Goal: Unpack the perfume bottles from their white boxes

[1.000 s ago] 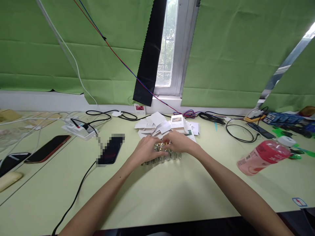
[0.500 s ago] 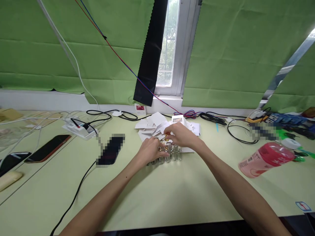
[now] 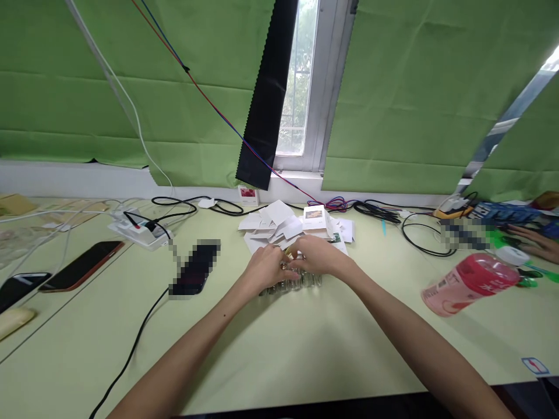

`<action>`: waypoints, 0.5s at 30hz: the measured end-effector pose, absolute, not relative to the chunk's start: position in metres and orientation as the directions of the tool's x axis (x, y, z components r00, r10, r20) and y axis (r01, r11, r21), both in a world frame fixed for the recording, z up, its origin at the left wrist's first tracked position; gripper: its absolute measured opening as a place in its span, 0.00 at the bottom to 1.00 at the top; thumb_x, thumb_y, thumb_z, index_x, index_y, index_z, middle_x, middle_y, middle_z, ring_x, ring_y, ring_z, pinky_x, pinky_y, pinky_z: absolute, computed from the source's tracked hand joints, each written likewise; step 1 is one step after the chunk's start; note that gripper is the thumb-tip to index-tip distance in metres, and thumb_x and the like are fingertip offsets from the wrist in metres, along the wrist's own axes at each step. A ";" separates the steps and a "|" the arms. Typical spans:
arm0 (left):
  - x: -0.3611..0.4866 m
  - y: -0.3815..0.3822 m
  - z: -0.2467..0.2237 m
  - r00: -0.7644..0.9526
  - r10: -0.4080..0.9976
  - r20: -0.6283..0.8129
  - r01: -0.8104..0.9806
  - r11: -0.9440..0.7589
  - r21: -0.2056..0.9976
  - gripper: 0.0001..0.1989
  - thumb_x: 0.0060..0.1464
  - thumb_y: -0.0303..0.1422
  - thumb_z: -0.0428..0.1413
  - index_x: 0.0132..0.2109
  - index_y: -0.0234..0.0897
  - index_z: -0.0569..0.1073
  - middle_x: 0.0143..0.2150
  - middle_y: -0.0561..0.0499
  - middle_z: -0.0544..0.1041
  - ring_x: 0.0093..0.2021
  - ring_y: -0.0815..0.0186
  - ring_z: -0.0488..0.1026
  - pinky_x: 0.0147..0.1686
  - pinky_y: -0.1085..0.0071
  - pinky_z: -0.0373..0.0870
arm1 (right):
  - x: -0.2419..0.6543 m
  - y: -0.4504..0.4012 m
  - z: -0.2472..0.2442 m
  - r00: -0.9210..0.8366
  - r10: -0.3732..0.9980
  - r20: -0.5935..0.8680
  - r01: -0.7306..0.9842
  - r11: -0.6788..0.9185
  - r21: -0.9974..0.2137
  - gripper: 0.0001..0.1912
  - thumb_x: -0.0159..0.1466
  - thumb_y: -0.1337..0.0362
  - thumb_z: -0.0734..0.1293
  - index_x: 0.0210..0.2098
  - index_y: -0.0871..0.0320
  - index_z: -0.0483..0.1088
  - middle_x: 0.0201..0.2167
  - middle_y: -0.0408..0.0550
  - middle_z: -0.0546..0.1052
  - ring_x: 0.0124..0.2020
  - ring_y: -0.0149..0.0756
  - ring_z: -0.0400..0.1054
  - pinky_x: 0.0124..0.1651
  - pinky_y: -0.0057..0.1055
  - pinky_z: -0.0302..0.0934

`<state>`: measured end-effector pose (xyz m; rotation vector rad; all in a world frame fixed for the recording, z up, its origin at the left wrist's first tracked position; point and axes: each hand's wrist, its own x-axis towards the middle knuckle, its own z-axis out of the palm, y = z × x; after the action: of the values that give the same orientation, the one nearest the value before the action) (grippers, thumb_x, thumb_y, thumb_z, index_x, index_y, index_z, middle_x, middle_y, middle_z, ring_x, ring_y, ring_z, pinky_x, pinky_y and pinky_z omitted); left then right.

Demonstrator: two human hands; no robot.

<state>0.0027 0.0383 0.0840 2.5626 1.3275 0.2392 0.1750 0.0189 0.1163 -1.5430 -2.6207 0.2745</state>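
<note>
Several small clear glass bottles (image 3: 311, 279) stand in a tight group on the table, some with gold-coloured tops. My left hand (image 3: 267, 270) is closed around the left side of the group, its thumb lying across the front. My right hand (image 3: 318, 255) reaches over the bottles from the right. Its thumb and fingers are pinched close to the left fingertips, and what they hold is hidden. Just behind both hands lies a pile of white paper pieces and small cards (image 3: 279, 221), with a small white box (image 3: 315, 216) bearing a picture on it.
A pink drink bottle (image 3: 474, 282) stands tilted-looking at the right. Black cables (image 3: 375, 210) run along the back. Phones (image 3: 82, 266) and a power strip (image 3: 142, 228) lie at the left. Another person's hand (image 3: 535, 241) shows at the far right edge.
My right hand has come down onto the bottles, with the small gold-orange thing it held now out of sight. My left hand stays in place. Another person's hand has appeared at the right.
</note>
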 end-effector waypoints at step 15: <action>0.008 0.038 0.085 0.565 0.825 0.012 0.810 -0.557 0.184 0.20 0.49 0.51 0.63 0.41 0.42 0.83 0.33 0.44 0.80 0.39 0.51 0.77 0.32 0.67 0.64 | 0.167 0.012 0.167 -0.503 0.838 0.214 0.858 0.513 0.010 0.08 0.65 0.72 0.65 0.32 0.64 0.76 0.34 0.56 0.78 0.38 0.40 0.71 0.35 0.31 0.53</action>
<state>0.0080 0.0384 0.0851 2.6370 1.3888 0.1450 0.1670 0.0120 0.1672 -1.4567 -2.5699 -0.1701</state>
